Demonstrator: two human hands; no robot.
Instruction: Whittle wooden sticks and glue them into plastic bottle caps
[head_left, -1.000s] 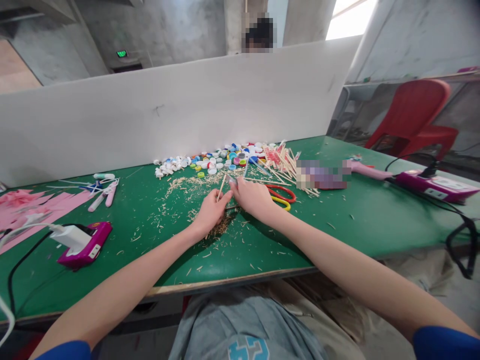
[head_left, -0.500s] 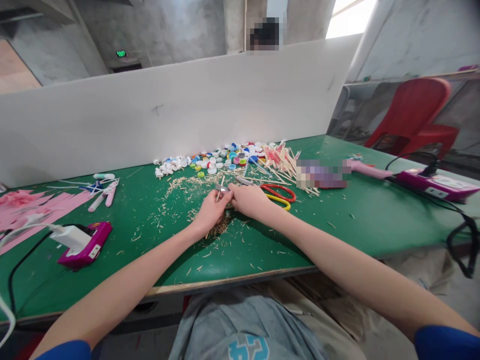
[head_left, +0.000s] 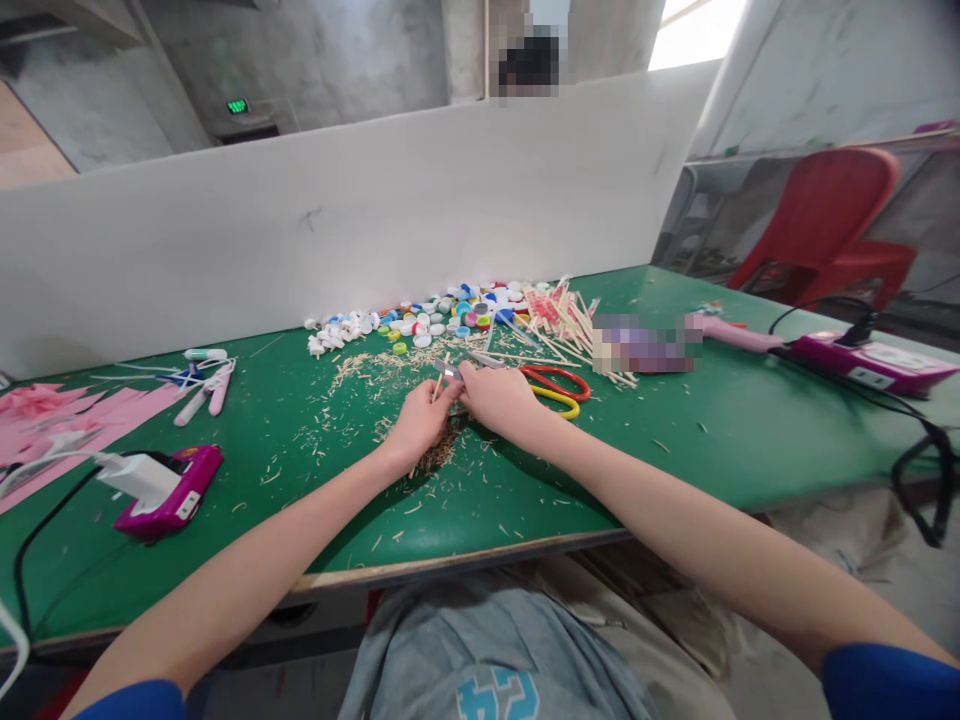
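My left hand is closed round a thin wooden stick, whose upper end sticks up past the fingers. Against it, my right hand is closed on a small metal blade; its handle, if any, is hidden by the fingers. The two hands touch, low over the green table. Beneath them lies a pile of wood shavings, partly covered by my left hand. Just beyond my right wrist rest scissors with one red and one yellow handle loop.
Bottle caps and a heap of wooden sticks lie along the white partition. Purple power strips stand left and right, with cables. Pink sheets and a pink glue gun are also there.
The blade has shifted slightly up and to the right against the stick. Both hands keep their hold and stay nearly in place. The whole view has moved a little.
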